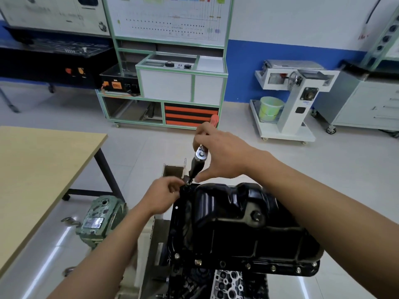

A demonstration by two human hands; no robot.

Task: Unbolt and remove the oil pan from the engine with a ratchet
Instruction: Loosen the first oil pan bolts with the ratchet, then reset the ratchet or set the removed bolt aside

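Observation:
The black oil pan [237,223] sits bottom-up on the engine [216,283] at the lower middle. Several bolts [197,262] stand along its near flange. A ratchet [199,156] with an orange handle end stands nearly upright, its socket on a bolt at the pan's far left corner. My right hand [222,156] grips the ratchet's handle just behind the silver head. My left hand [165,196] is at the socket tip, its fingers curled at the corner bolt; what they pinch is hidden.
A light wooden table [38,169] fills the left. A green gearbox [101,219] stands on the floor beside the engine stand. Beyond are a green-framed trainer cabinet [168,83], a white machine on wheels [289,100] and grey drawers [371,100].

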